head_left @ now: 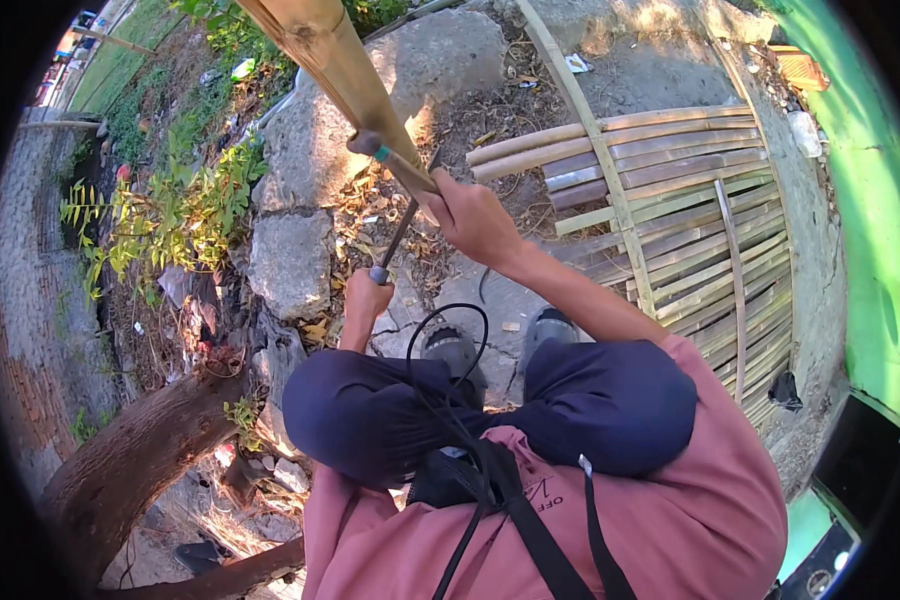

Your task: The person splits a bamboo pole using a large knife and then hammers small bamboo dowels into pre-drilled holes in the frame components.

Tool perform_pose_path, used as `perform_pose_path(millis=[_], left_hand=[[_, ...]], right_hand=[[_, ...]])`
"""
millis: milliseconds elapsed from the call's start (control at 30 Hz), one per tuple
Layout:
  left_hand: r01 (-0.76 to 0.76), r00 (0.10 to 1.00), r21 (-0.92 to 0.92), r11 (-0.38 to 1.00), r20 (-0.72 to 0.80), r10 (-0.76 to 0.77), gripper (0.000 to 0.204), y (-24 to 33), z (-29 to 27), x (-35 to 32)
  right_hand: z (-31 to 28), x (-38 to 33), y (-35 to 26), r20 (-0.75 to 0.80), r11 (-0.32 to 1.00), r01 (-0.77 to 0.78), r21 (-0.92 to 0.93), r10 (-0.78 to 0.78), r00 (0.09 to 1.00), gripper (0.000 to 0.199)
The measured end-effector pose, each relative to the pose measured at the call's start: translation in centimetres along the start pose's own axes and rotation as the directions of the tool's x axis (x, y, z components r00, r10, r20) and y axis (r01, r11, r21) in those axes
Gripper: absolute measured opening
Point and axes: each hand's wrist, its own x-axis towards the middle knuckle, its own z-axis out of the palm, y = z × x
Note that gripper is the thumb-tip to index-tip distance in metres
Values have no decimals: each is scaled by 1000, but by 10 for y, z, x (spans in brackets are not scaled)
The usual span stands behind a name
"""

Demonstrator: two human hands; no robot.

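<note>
Head view: a bamboo pole (332, 65) slants down from the top middle. The left hand (369, 296) grips a thin dark tool (400, 232); the right hand (472, 217) curls round a green-banded stick (402, 171) by the pole, maybe to keep it steady. A black cord (487, 338) loops near the knees (610, 408) and could snag. Bamboo slats (695, 225) lie at right, a rock (288, 265) at left.

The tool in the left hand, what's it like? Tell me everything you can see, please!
The tool has a long, narrow, dark part that looks like metal, and a grey handle end showing above the left hand. That hand is closed around the handle, hiding most of it. The dark part slants up and to the right, toward the right hand and the bamboo pole. I can't tell whether it touches the bamboo or how its tip is shaped.
</note>
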Motion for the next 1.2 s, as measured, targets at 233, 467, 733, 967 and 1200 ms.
perform_pose_path(millis=[233, 467, 733, 967, 1200], left_hand=[[-122, 992, -41, 992, -33, 121, 28, -12, 21, 8], [-43, 999, -1, 999, -1, 43, 30, 19, 4, 0], [25, 1000, 47, 999, -19, -24, 32, 5, 0, 4], [-90, 996, -19, 996, 22, 91, 32, 2, 29, 8], [-13, 999, 34, 999, 47, 12, 33, -5, 17, 17]], right_hand=[[29, -35, 59, 250, 932, -229, -283, 302, 920, 36], [7, -15, 23, -10, 1000, -22, -10, 22, 1000, 36], [29, -12, 24, 166, 966, -87, -242, 130, 978, 25], [41, -59, 79, 169, 890, -175, -421, 266, 949, 31], [13, -53, 67, 297, 976, 6, -216, 60, 953, 28]])
